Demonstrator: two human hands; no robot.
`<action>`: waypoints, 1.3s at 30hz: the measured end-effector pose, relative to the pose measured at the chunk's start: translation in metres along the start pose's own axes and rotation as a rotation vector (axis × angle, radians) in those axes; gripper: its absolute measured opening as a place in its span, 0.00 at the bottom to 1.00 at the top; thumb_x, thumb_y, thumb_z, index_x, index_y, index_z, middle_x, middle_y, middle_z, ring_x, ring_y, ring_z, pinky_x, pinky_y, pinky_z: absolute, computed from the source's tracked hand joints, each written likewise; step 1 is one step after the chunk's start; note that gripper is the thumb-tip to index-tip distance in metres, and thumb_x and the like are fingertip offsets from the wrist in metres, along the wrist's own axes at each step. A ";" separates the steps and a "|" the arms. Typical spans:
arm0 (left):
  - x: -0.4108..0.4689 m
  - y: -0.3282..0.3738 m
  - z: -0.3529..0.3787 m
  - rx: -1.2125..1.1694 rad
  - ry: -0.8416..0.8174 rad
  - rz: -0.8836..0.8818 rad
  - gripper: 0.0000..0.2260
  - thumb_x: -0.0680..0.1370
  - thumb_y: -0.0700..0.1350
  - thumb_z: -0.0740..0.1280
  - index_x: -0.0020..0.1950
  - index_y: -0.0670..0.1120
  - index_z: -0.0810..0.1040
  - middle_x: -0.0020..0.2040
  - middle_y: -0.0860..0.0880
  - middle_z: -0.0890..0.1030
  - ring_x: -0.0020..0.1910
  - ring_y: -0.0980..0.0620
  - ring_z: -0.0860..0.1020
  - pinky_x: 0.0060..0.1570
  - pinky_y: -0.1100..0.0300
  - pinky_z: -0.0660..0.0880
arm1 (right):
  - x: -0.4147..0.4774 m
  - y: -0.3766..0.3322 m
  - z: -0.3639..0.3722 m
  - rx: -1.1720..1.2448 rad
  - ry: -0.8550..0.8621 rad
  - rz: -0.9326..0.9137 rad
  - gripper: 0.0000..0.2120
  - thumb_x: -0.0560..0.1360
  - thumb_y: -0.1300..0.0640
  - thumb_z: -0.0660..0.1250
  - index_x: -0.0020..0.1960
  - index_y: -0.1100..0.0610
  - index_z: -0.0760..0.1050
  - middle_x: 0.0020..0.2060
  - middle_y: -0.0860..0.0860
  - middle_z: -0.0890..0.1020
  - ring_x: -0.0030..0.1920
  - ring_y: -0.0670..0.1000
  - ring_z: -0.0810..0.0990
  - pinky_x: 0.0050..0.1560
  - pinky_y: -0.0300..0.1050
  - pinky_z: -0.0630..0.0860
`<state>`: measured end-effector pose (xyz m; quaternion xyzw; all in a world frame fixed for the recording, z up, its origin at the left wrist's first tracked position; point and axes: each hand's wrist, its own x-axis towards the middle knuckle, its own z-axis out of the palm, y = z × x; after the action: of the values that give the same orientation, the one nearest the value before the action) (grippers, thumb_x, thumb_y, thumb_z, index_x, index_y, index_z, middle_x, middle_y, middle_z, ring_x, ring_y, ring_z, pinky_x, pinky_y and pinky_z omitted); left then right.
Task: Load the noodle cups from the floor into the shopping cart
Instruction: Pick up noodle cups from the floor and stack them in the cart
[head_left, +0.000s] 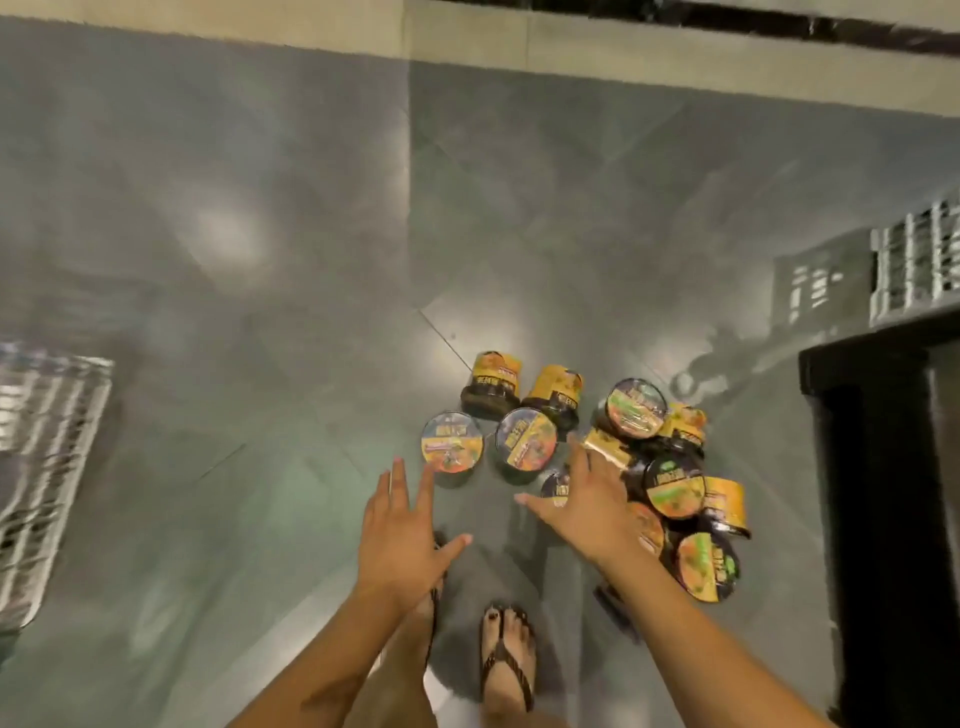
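Observation:
Several yellow-and-black noodle cups lie in a loose heap on the grey tiled floor, some upright, some on their sides. One upright cup (452, 449) stands at the heap's left, another (526, 439) beside it. My left hand (402, 540) hovers just below the left cup, fingers straight and spread, holding nothing. My right hand (587, 501) reaches over the middle of the heap with fingers spread, partly covering a cup (556, 486). More cups (672, 493) lie to the right of it.
A wire basket or cart (41, 457) shows at the left edge, blurred. A black frame (878, 467) and a white crate (914, 265) stand at the right. My sandalled feet (506, 654) are just below the heap.

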<state>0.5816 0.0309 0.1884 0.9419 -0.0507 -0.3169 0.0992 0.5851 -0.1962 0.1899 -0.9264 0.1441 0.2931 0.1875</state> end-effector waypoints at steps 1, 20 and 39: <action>0.028 -0.006 0.022 0.009 0.005 0.024 0.45 0.72 0.72 0.56 0.79 0.50 0.42 0.79 0.40 0.41 0.78 0.40 0.45 0.74 0.48 0.48 | 0.025 0.010 0.021 -0.009 0.003 0.025 0.54 0.66 0.25 0.62 0.79 0.54 0.46 0.72 0.58 0.63 0.71 0.59 0.61 0.70 0.52 0.59; 0.223 -0.043 0.172 0.023 0.263 0.183 0.51 0.60 0.74 0.67 0.76 0.50 0.58 0.69 0.35 0.64 0.62 0.32 0.70 0.54 0.38 0.75 | 0.189 0.061 0.195 0.070 0.327 0.034 0.57 0.57 0.23 0.65 0.77 0.40 0.43 0.63 0.59 0.62 0.63 0.61 0.66 0.59 0.58 0.72; -0.026 0.002 -0.101 -0.100 0.303 -0.010 0.48 0.57 0.66 0.70 0.74 0.50 0.64 0.65 0.39 0.65 0.57 0.35 0.68 0.55 0.43 0.72 | -0.057 -0.032 -0.062 0.224 0.136 -0.123 0.55 0.58 0.28 0.70 0.77 0.39 0.48 0.63 0.55 0.62 0.68 0.58 0.61 0.69 0.52 0.65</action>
<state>0.6221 0.0484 0.2826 0.9731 -0.0144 -0.1736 0.1510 0.5821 -0.1854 0.2793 -0.9246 0.1313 0.1995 0.2969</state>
